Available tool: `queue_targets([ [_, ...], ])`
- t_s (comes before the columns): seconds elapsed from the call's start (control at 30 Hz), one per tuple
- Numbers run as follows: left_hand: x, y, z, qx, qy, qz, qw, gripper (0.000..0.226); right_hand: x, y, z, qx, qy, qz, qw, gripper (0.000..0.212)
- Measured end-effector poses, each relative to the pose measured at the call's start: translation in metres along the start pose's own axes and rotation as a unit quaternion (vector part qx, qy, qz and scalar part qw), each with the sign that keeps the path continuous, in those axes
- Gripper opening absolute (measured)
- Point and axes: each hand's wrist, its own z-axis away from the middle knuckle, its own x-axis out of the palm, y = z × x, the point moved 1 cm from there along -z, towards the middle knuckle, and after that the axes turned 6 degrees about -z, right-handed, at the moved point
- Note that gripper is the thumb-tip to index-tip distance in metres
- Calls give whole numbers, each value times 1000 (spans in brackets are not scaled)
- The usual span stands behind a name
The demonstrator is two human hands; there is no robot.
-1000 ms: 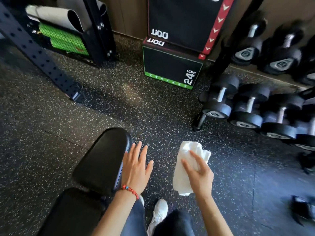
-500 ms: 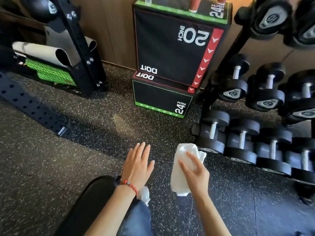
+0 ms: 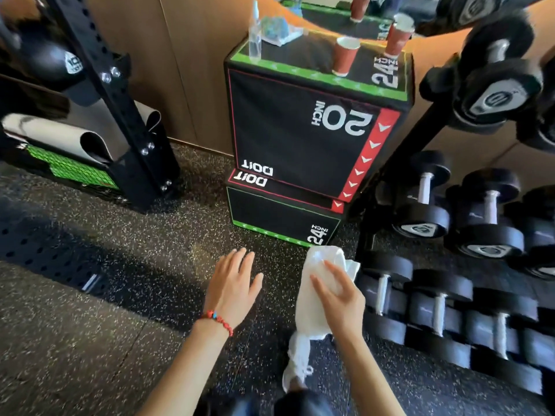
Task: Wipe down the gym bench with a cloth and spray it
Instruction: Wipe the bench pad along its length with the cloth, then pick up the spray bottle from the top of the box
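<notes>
Two hands hovering short of the spray bottle [image 3: 254, 34].
Standing upright at the plyo box's [image 3: 300, 139] top left corner, it is lying ahead; the left hand [image 3: 232, 286], fingers spread and empty, is nearer, while the right hand [image 3: 341, 298] is gripping the cloth [image 3: 312, 295].

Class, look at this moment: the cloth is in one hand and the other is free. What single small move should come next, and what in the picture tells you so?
Probably reach the empty left hand up to the clear spray bottle on the top plyo box. The right hand already grips the white cloth, and the bench is not in view.
</notes>
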Motion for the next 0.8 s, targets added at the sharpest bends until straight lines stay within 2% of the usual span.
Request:
queue_targets([
  [0.23,13,18,-115,-6,21,-31,999,38,5,-32,-126,-19,-22,-1,1000,29],
  [0.5,11,41,-224,-33,25,-19,999,38,8,-77,-240,-30,-59,6,998,32],
  [0.8,7,3,-323,-35,74,-33,996,38,53,-117,-332,-51,-63,0,997,32],
])
